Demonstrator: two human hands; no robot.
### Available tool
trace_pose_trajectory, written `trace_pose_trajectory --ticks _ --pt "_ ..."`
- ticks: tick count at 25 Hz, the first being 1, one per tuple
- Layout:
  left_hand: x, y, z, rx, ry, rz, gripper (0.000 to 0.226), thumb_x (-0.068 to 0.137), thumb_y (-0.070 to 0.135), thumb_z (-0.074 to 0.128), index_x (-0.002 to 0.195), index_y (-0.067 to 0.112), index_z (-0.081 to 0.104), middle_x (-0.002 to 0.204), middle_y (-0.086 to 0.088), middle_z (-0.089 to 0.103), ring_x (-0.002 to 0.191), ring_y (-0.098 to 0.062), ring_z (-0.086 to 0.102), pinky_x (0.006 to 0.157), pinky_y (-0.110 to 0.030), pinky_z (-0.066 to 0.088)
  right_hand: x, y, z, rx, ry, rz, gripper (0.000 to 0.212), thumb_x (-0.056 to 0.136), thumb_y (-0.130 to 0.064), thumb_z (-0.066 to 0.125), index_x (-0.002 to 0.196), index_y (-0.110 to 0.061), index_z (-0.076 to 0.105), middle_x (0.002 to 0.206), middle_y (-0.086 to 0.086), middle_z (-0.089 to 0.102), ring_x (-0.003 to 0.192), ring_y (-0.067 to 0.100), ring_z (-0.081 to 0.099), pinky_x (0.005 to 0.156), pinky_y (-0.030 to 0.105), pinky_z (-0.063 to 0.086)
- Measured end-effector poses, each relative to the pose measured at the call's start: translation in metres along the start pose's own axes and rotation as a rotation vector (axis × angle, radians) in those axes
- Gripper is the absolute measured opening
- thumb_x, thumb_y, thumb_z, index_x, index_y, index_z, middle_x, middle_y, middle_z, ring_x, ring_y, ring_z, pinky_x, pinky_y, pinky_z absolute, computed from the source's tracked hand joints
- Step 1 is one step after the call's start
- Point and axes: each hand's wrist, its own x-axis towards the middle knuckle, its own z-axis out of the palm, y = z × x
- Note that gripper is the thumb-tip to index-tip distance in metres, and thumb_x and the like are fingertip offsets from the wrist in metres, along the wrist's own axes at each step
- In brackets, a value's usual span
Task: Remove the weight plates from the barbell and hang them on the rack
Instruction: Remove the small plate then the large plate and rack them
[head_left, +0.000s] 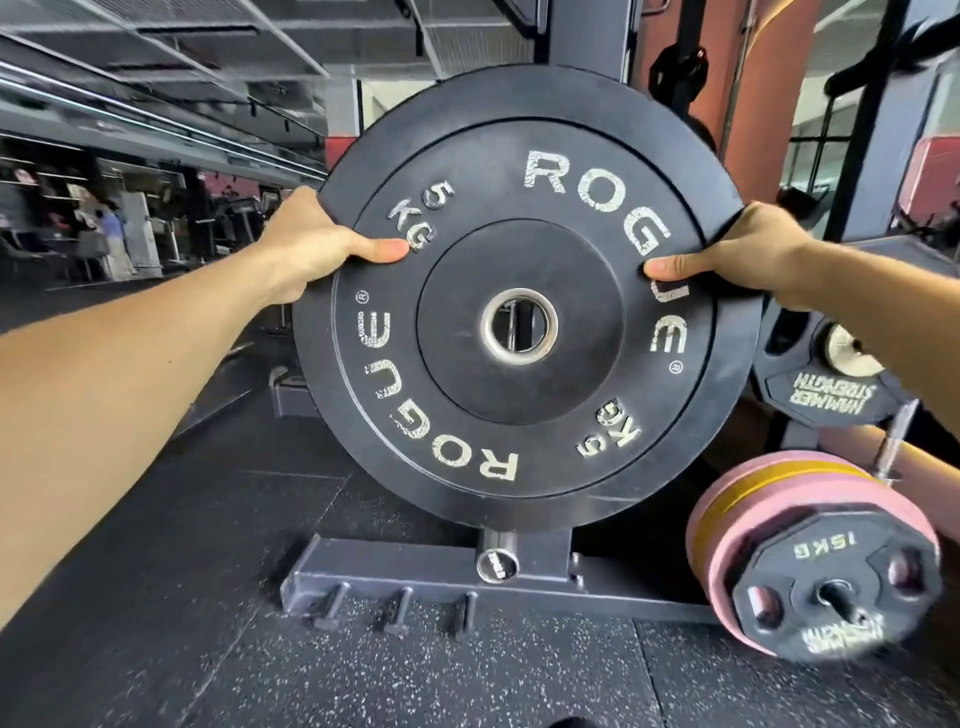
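Note:
I hold a large black 5 kg bumper plate (524, 431) upright in front of the rack's dark upright post (587, 36). My left hand (311, 244) grips its left rim, thumb on the face. My right hand (737, 254) grips its right rim the same way. The steel-ringed centre hole (519, 326) is empty and I see through it. A short steel peg (496, 564) sticks out of the rack below the plate. At lower right the barbell end (831, 597) carries a black 15 kg plate (836, 587) in front of pink and yellow plates (769, 499).
The rack's base beam (415, 569) lies on the black speckled rubber floor, with three small pegs along its front. A black plate (826, 395) hangs on the rack at right. Far left, a person stands among other gym machines.

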Motion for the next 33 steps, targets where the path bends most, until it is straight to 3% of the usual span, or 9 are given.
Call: trace_pose_trajectory --ticks 3,6,12,17,22,25,29,33 --pt "-0.035 -0.007 -0.007 -0.008 0.019 0.045 0.05 0.048 0.031 0.098 0.092 0.026 0.074 0.084 0.02 0.075 0.073 0.005 0.069 0.058 -0.014 0.053 -0.038 0.0 0.007 -0.01 0.047 -0.018 0.083 0.019 -0.046 0.095 0.095 -0.02 0.072 0.089 -0.01 0.074 0.08 0.01 0.071 0.08 0.03 0.055" --pt "-0.056 0.012 -0.023 -0.033 0.052 0.076 0.048 0.049 0.032 0.097 0.09 0.025 0.072 0.081 0.023 0.074 0.07 0.008 0.068 0.051 -0.011 0.05 -0.068 -0.021 -0.006 -0.017 0.11 -0.045 0.08 0.017 -0.052 0.093 0.088 -0.022 0.072 0.078 -0.015 0.073 0.065 0.002 0.07 0.059 0.018 0.054" --pt "-0.099 0.007 -0.033 -0.032 0.017 0.087 0.048 0.05 0.031 0.097 0.087 0.025 0.067 0.077 0.025 0.073 0.066 0.01 0.066 0.049 -0.01 0.049 -0.123 -0.002 -0.002 0.038 0.104 -0.054 0.079 0.026 -0.045 0.095 0.098 -0.02 0.072 0.091 -0.009 0.073 0.08 0.01 0.07 0.076 0.029 0.054" --pt "-0.128 -0.037 -0.017 -0.047 -0.035 0.053 0.057 0.049 0.028 0.097 0.1 0.024 0.073 0.089 0.018 0.076 0.08 0.0 0.071 0.06 -0.014 0.053 -0.146 0.036 0.016 0.0 0.075 -0.009 0.076 0.025 -0.046 0.095 0.092 -0.019 0.073 0.09 -0.01 0.073 0.078 0.006 0.069 0.074 0.025 0.053" --pt "-0.142 -0.086 0.0 -0.029 -0.039 -0.087 0.093 0.036 0.039 0.1 0.118 0.016 0.062 0.107 0.007 0.072 0.097 -0.014 0.068 0.083 -0.034 0.056 -0.153 0.076 0.04 -0.016 0.032 0.065 0.074 0.02 -0.044 0.095 0.085 -0.017 0.074 0.077 -0.013 0.075 0.066 0.002 0.07 0.057 0.018 0.052" --pt "-0.146 -0.109 0.011 -0.048 -0.064 -0.123 0.082 0.039 0.037 0.1 0.108 0.02 0.06 0.101 0.01 0.072 0.091 -0.009 0.068 0.072 -0.027 0.055 -0.151 0.098 0.054 -0.021 0.014 0.103 0.069 0.018 -0.044 0.096 0.078 -0.018 0.072 0.067 -0.017 0.072 0.057 -0.002 0.068 0.048 0.015 0.051" --pt "-0.153 -0.133 0.027 -0.052 -0.08 -0.098 0.049 0.054 0.02 0.096 0.085 0.027 0.059 0.07 0.024 0.071 0.064 0.007 0.068 0.048 -0.01 0.049 -0.147 0.121 0.068 -0.036 -0.02 0.107 0.06 0.021 -0.041 0.097 0.072 -0.02 0.072 0.063 -0.019 0.071 0.052 -0.004 0.066 0.04 0.013 0.048" --pt "-0.147 -0.154 0.035 -0.028 -0.105 -0.17 0.068 0.047 0.028 0.099 0.104 0.015 0.065 0.09 0.009 0.076 0.081 -0.006 0.072 0.067 -0.023 0.056 -0.136 0.138 0.082 -0.083 -0.029 0.15 0.066 0.019 -0.045 0.098 0.073 -0.017 0.073 0.063 -0.016 0.072 0.052 0.001 0.068 0.042 0.016 0.05"
